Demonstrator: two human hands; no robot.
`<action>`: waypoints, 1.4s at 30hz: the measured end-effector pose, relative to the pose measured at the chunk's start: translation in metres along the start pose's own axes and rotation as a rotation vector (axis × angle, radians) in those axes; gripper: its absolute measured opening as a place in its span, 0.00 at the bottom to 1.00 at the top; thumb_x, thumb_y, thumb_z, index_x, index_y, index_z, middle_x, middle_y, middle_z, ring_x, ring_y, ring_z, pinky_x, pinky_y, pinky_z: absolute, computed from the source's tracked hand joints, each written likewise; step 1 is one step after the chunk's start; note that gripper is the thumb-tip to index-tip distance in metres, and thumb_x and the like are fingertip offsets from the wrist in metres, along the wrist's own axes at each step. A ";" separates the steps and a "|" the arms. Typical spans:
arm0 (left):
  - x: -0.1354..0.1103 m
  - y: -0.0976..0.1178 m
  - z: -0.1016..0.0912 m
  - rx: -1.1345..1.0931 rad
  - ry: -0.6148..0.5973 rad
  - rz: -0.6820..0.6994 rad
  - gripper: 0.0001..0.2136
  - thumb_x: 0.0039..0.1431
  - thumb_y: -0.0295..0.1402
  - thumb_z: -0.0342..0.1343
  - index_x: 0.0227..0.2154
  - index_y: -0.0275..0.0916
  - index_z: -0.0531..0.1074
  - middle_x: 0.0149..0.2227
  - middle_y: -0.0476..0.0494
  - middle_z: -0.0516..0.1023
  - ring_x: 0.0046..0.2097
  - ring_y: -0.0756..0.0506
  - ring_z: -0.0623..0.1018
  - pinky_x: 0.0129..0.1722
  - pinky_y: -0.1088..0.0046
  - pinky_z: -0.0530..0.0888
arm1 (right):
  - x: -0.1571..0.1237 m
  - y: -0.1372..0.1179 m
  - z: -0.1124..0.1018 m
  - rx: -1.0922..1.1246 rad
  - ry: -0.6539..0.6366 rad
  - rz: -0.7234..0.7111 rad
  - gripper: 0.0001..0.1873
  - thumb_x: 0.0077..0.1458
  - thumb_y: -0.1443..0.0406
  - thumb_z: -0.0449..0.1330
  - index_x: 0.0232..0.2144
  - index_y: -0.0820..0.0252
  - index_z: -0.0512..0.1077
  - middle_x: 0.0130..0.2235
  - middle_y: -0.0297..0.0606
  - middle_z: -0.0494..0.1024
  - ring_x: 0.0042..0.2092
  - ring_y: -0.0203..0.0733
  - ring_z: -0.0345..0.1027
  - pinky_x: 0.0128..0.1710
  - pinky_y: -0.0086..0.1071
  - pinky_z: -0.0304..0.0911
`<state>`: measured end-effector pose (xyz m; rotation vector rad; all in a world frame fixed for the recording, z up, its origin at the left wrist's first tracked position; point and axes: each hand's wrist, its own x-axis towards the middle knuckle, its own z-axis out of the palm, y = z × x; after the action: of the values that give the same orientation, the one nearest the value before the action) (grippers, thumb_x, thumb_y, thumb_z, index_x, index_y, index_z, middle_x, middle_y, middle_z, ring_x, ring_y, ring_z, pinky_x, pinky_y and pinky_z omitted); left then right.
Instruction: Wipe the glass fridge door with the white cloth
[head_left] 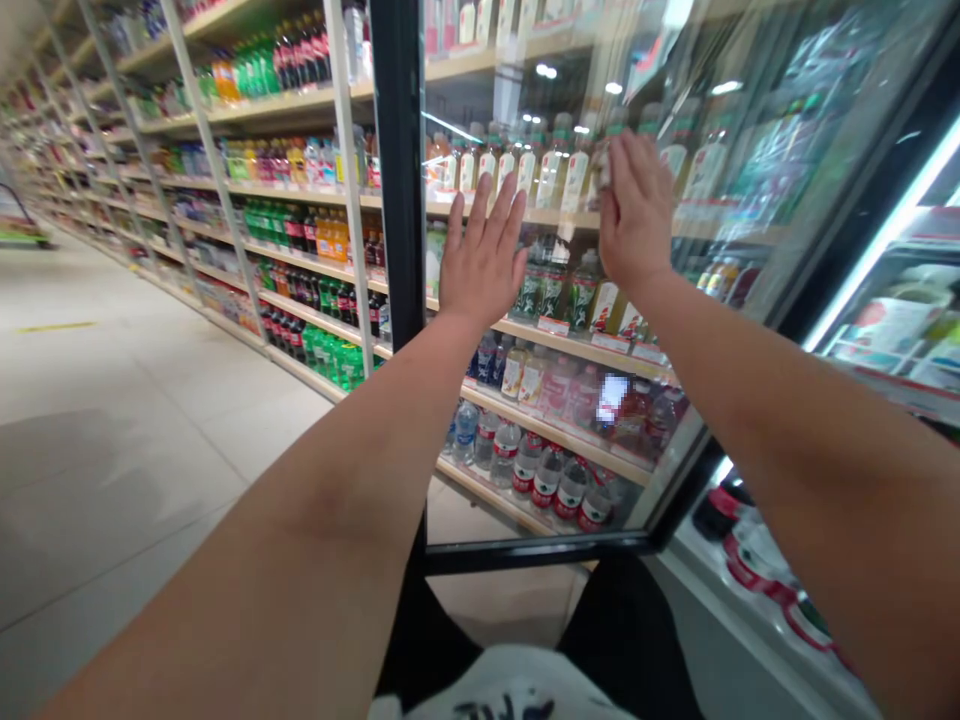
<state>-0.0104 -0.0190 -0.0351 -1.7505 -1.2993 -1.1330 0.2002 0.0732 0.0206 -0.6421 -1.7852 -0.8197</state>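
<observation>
Both my arms reach forward to a black-framed glass cooler door (397,200) that stands swung out into the aisle. My left hand (481,258) lies flat against the glass with its fingers spread, holding nothing. My right hand (636,215) presses the glass a little higher and to the right, fingers straight and together, also holding nothing. Through the glass I see shelves of bottled drinks (540,165).
A long row of drink shelves (285,210) runs along the aisle to the left, with tiled floor (135,400) beside it. The lit cooler interior (907,310) with packaged goods is at the right. A cart-like object (19,225) stands far down the aisle.
</observation>
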 end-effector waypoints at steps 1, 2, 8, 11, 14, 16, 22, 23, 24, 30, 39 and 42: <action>0.000 0.000 0.000 -0.010 0.000 0.003 0.32 0.72 0.36 0.42 0.77 0.41 0.46 0.76 0.59 0.35 0.76 0.42 0.33 0.76 0.58 0.25 | 0.000 0.003 0.004 0.003 0.062 0.067 0.33 0.73 0.52 0.29 0.73 0.50 0.50 0.76 0.26 0.50 0.77 0.43 0.34 0.78 0.50 0.33; 0.000 0.000 0.000 -0.017 -0.002 0.007 0.33 0.72 0.36 0.42 0.77 0.41 0.46 0.76 0.60 0.34 0.76 0.43 0.32 0.76 0.59 0.24 | -0.001 0.004 0.007 0.012 0.095 0.098 0.33 0.73 0.52 0.28 0.74 0.49 0.49 0.76 0.26 0.48 0.77 0.42 0.33 0.78 0.49 0.33; 0.001 0.002 -0.002 -0.024 -0.026 -0.019 0.33 0.72 0.38 0.39 0.77 0.41 0.44 0.75 0.66 0.31 0.75 0.48 0.29 0.75 0.64 0.22 | -0.010 -0.007 0.009 0.059 -0.055 -0.025 0.33 0.74 0.51 0.31 0.74 0.46 0.50 0.73 0.23 0.58 0.78 0.44 0.34 0.79 0.48 0.34; 0.000 0.001 -0.005 -0.073 -0.036 -0.012 0.33 0.72 0.43 0.37 0.77 0.43 0.44 0.74 0.69 0.32 0.75 0.47 0.28 0.76 0.60 0.23 | 0.001 -0.001 0.006 0.044 0.061 0.073 0.31 0.74 0.51 0.34 0.73 0.46 0.53 0.74 0.25 0.55 0.77 0.43 0.38 0.79 0.47 0.37; -0.001 0.001 -0.007 -0.123 -0.030 0.005 0.34 0.70 0.44 0.37 0.77 0.46 0.45 0.73 0.74 0.31 0.75 0.45 0.28 0.76 0.58 0.25 | 0.003 0.001 0.009 0.036 0.177 0.074 0.32 0.75 0.52 0.33 0.73 0.51 0.55 0.75 0.30 0.53 0.77 0.43 0.39 0.79 0.49 0.39; -0.001 0.002 -0.008 -0.147 -0.011 0.007 0.34 0.69 0.44 0.38 0.77 0.46 0.46 0.72 0.75 0.33 0.75 0.44 0.29 0.77 0.57 0.25 | -0.002 -0.004 0.012 0.042 0.124 -0.048 0.31 0.76 0.53 0.32 0.72 0.51 0.56 0.74 0.32 0.55 0.77 0.45 0.38 0.78 0.54 0.41; -0.001 0.002 -0.005 -0.149 0.004 -0.002 0.34 0.69 0.42 0.39 0.77 0.46 0.47 0.73 0.71 0.40 0.76 0.47 0.32 0.77 0.58 0.26 | 0.011 -0.006 0.017 0.069 0.111 -0.050 0.28 0.77 0.55 0.36 0.71 0.48 0.58 0.74 0.30 0.57 0.76 0.44 0.42 0.77 0.54 0.43; -0.001 0.001 -0.004 -0.137 0.005 -0.001 0.34 0.69 0.42 0.38 0.77 0.45 0.47 0.74 0.71 0.39 0.76 0.47 0.32 0.76 0.58 0.25 | 0.013 -0.005 0.018 0.070 0.155 0.009 0.28 0.77 0.55 0.36 0.72 0.48 0.57 0.74 0.31 0.56 0.76 0.44 0.41 0.78 0.53 0.41; 0.000 0.001 -0.003 -0.127 0.008 0.000 0.34 0.69 0.42 0.38 0.77 0.45 0.48 0.74 0.71 0.38 0.76 0.46 0.32 0.76 0.59 0.25 | 0.014 -0.005 0.020 0.067 0.189 0.045 0.28 0.77 0.56 0.36 0.72 0.50 0.57 0.74 0.32 0.55 0.76 0.44 0.41 0.78 0.53 0.40; 0.000 0.001 -0.001 -0.111 0.033 0.015 0.34 0.69 0.41 0.39 0.77 0.44 0.48 0.74 0.68 0.39 0.76 0.43 0.34 0.78 0.54 0.29 | 0.003 -0.022 0.022 0.015 0.013 -0.198 0.28 0.76 0.61 0.36 0.71 0.50 0.58 0.74 0.33 0.56 0.77 0.45 0.39 0.78 0.53 0.45; 0.000 0.001 -0.002 -0.104 0.026 0.006 0.34 0.70 0.41 0.38 0.77 0.46 0.46 0.74 0.70 0.36 0.75 0.48 0.31 0.77 0.60 0.26 | -0.007 -0.015 0.019 0.054 0.070 -0.076 0.30 0.75 0.55 0.32 0.73 0.45 0.54 0.73 0.27 0.56 0.78 0.43 0.36 0.78 0.53 0.41; 0.000 0.001 -0.002 -0.086 0.021 0.003 0.34 0.70 0.41 0.38 0.77 0.45 0.47 0.74 0.70 0.37 0.75 0.48 0.31 0.77 0.60 0.26 | -0.011 -0.012 0.016 0.066 -0.022 -0.193 0.30 0.74 0.59 0.35 0.72 0.50 0.56 0.74 0.30 0.56 0.77 0.46 0.39 0.77 0.58 0.44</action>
<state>-0.0097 -0.0211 -0.0348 -1.7968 -1.2513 -1.2192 0.1856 0.0782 0.0035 -0.4416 -1.9068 -0.8813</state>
